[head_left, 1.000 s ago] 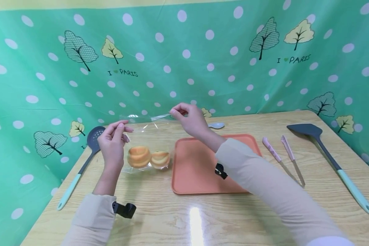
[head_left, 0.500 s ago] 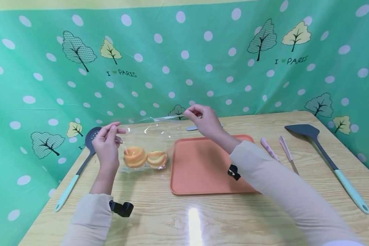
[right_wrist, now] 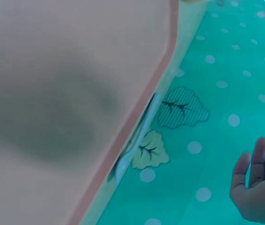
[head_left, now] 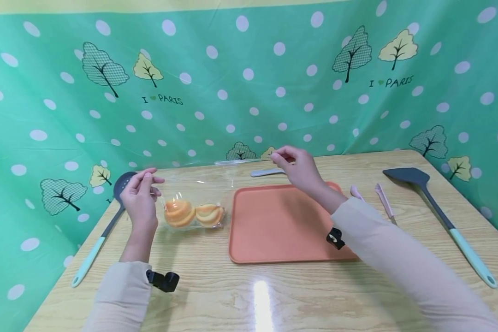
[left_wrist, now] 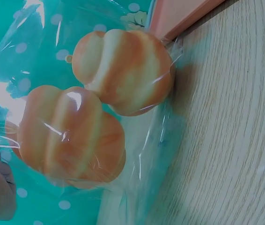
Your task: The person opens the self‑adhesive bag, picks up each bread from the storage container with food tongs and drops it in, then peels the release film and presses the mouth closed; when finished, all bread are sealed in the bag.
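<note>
A clear plastic bag (head_left: 199, 184) hangs upright above the table, left of the orange tray (head_left: 282, 226). Two toy-like bread rolls lie at its bottom, a larger roll (head_left: 179, 213) and a smaller roll (head_left: 209, 215); both fill the left wrist view. My left hand (head_left: 139, 196) pinches the bag's upper left side. Above the tray's far edge, my right hand (head_left: 300, 170) pinches the end of a thin clear strip (head_left: 240, 162) that runs left toward the bag's top. In the right wrist view that hand (right_wrist: 259, 187) is partly cut off and the strip is not discernible.
At left lies a slotted skimmer (head_left: 89, 258); a dark turner (head_left: 441, 214) is at far right. A pink-handled utensil (head_left: 383, 200) and another partly behind the right arm lie right of the tray. Behind it is a pale spoon (head_left: 267, 172). A green curtain hangs behind.
My right hand has moved to the right, drawing the thin strip along with it, away from the bag's top. The left hand and bag have shifted slightly left.
</note>
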Available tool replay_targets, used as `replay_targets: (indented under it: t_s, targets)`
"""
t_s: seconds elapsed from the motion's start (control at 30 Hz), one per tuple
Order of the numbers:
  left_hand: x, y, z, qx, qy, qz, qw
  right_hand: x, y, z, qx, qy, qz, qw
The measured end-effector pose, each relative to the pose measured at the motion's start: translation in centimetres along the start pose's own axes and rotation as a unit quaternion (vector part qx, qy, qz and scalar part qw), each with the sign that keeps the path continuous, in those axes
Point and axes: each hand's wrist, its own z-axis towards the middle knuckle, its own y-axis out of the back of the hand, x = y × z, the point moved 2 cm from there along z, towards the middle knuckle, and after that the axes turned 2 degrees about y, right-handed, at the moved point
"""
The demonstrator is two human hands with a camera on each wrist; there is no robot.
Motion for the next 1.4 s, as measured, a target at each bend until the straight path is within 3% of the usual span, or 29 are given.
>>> replay_targets:
  t_s: [0.33,0.63,0.9,1.1,1.17,1.3,1.4]
  targets:
    - [0.5,0.3,0.3,-0.01,0.006,-0.002,0.9999,-2.2,2.5,-0.8,-0.024,-0.013,-0.005,1.0]
    - [0.8,0.4,0.4,-0.021,0.012,-0.007,0.9997,-2.7,4.4,-1.5,-0.059,-0.008,0.028,0.998]
    - [0.9,0.7,0.3,-0.019,0.018,0.007,0.9996,-2.9,6.1,-1.8,-0.124,0.01,0.057,0.991]
    - [1.0,0.8,0.3,-0.017,0.001,0.014,0.9998,-2.6,7.4,-1.9,-0.219,0.009,0.105,0.97]
    - [1.1,0.8,0.4,-0.017,-0.002,0.018,0.9997,-2.3,7.6,-2.0,-0.206,0.013,0.093,0.974]
    - [1.1,0.6,0.5,-0.02,0.003,0.015,0.9997,-1.5,6.5,-2.5,-0.124,0.029,0.044,0.991]
    - [1.2,0.3,0.6,-0.022,0.011,0.003,0.9997,-0.5,5.3,-3.0,-0.078,0.036,0.029,0.996]
